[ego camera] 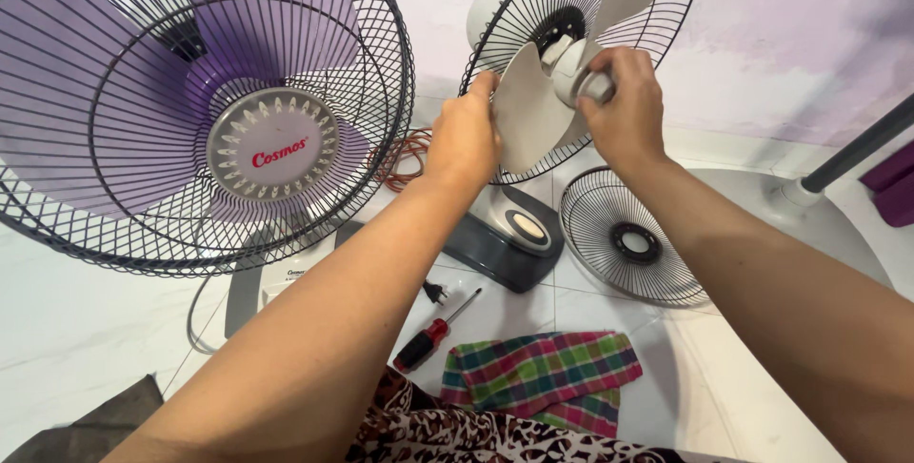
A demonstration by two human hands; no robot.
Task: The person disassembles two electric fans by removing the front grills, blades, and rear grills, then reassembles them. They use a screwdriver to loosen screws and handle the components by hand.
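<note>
A person works on a small white fan (562, 54) standing on a tiled floor. The left hand (465, 139) pinches the edge of a blade (528, 106); the right hand (624, 101) closes around the hub cap (583, 78). The blade could flex or crack if the cap sticks. The removed front grille (633, 239), a screwdriver (433, 334) and a checked cloth (543, 377) lie below.

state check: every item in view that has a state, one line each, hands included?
white fan: front guard off, blades exposed
left hand: gripping a blade edge
right hand: closed on the blade hub cap
front guard: detached, flat on floor
purple fan: guard on, upright
screwdriver: lying unused
checked cloth: folded
</note>
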